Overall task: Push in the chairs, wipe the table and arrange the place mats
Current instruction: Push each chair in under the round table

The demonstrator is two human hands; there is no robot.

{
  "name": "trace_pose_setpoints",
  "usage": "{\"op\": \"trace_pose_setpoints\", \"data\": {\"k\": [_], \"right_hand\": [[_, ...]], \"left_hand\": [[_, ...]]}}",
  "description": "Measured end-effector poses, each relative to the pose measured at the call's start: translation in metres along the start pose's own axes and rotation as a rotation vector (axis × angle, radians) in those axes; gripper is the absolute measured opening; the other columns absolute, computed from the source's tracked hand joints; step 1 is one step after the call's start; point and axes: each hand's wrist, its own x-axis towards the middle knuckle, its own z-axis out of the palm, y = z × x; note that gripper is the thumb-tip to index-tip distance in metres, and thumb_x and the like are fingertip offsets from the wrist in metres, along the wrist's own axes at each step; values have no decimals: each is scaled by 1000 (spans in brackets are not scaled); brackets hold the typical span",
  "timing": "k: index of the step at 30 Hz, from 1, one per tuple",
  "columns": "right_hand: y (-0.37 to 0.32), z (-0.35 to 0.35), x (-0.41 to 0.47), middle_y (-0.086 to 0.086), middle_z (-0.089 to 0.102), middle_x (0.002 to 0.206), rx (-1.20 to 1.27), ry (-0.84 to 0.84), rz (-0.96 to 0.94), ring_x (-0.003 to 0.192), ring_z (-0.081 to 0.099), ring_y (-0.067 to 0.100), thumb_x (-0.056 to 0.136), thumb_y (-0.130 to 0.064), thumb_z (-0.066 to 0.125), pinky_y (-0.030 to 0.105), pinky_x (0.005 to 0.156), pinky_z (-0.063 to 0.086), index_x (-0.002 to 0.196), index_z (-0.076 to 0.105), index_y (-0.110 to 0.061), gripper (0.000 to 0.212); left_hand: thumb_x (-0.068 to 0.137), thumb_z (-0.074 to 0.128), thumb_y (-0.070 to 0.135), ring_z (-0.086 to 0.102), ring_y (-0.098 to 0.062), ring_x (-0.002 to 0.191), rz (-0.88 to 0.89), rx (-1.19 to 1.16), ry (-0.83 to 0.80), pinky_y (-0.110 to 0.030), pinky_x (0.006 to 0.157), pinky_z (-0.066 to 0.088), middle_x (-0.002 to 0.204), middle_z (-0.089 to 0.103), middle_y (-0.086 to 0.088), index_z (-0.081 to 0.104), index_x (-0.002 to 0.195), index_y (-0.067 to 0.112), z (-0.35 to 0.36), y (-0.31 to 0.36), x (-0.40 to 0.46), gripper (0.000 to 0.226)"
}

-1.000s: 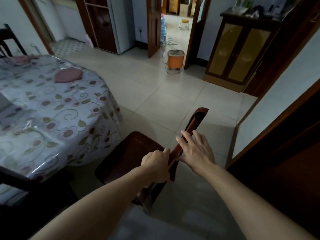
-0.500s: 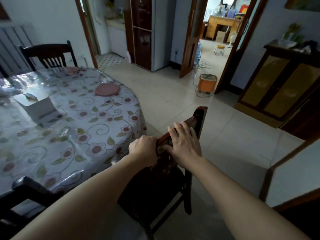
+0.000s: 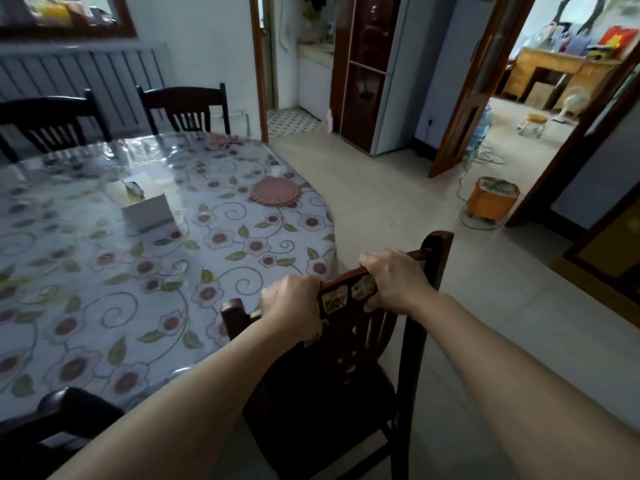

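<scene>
Chair-pushing step: left hand [image 3: 291, 304] and right hand [image 3: 394, 282] both have fingers curled tight over the top rail of the dark wooden chair [image 3: 346, 358], beside the floral-clothed table [image 3: 104, 271]. Next, probably slide it straight under the edge.

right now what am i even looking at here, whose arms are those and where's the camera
There is no machine here: a person wears a camera on the head, looking forward and down, so the arms are their own. The left hand and right hand both grip the top rail of a dark wooden chair standing at the table. The table has a flowered cover with a clear sheet over it. On it lie a round pink place mat, a second pink mat near the far edge, and a white box.
</scene>
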Motion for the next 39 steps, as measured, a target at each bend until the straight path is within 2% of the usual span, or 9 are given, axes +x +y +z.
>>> {"op": "trace_pose_setpoints", "data": {"k": [2, 6, 9, 14, 20, 24, 30, 35, 39], "right_hand": [[8, -6, 25, 0, 62, 95, 3, -64, -56, 89, 58, 23, 53, -44, 85, 28, 63, 30, 82, 46, -21, 55], [21, -6, 65, -3, 63, 94, 8, -66, -174, 89, 61, 22, 51, -53, 83, 30, 60, 37, 91, 53, -23, 58], [26, -8, 86, -5, 54, 82, -15, -50, -271, 84, 60, 23, 51, -57, 82, 30, 58, 34, 80, 42, -27, 58], [21, -8, 117, -3, 58, 84, -25, 18, -409, 82, 60, 23, 51, -60, 80, 29, 59, 31, 82, 44, -26, 59], [5, 6, 131, -5, 49, 74, 9, 40, -481, 78, 59, 22, 53, -57, 81, 30, 60, 33, 80, 39, -27, 58], [-13, 29, 127, -7, 63, 90, 49, 91, -534, 84, 61, 20, 56, -53, 81, 27, 62, 32, 96, 54, -25, 56], [-44, 65, 110, -4, 60, 75, 64, 169, -592, 71, 58, 18, 55, -36, 85, 26, 59, 34, 79, 53, -20, 43], [-54, 72, 101, -5, 59, 64, 64, 167, -600, 60, 58, 18, 39, -32, 91, 26, 54, 43, 71, 56, -18, 49], [-58, 88, 84, -5, 63, 82, 75, 87, -592, 77, 59, 17, 58, -21, 82, 28, 60, 46, 90, 61, -18, 38]], "left_hand": [[67, 73, 26, 57, -25, 78, -56, 9, 15, -32, 60, 36, 70, 45, 4, 48, 84, 26, -4, -5, 12, 30], [63, 77, 29, 60, -26, 87, -133, 7, 25, -33, 62, 38, 83, 54, 2, 57, 93, 25, -16, -12, 32, 37], [60, 77, 26, 61, -24, 88, -182, -23, 36, -33, 64, 43, 87, 63, 2, 61, 92, 25, -23, -15, 44, 36], [61, 80, 29, 57, -19, 79, -285, 12, 92, -31, 62, 39, 80, 55, 6, 53, 79, 27, -28, -25, 51, 32], [65, 75, 29, 59, -20, 81, -299, 101, 148, -29, 61, 40, 85, 60, 6, 58, 89, 23, -16, -39, 47, 30], [70, 68, 28, 59, -19, 80, -290, 156, 165, -27, 54, 29, 86, 57, 8, 54, 86, 24, 3, -56, 37, 22], [68, 70, 26, 59, -16, 78, -277, 165, 175, -27, 52, 32, 82, 57, 7, 53, 83, 25, 35, -86, 10, 23], [67, 71, 25, 58, -18, 81, -253, 159, 154, -28, 51, 35, 86, 58, 6, 53, 89, 24, 52, -96, -3, 29], [67, 68, 19, 59, -19, 84, -221, 153, 102, -28, 52, 39, 91, 59, 6, 55, 94, 24, 68, -99, -16, 30]]}}
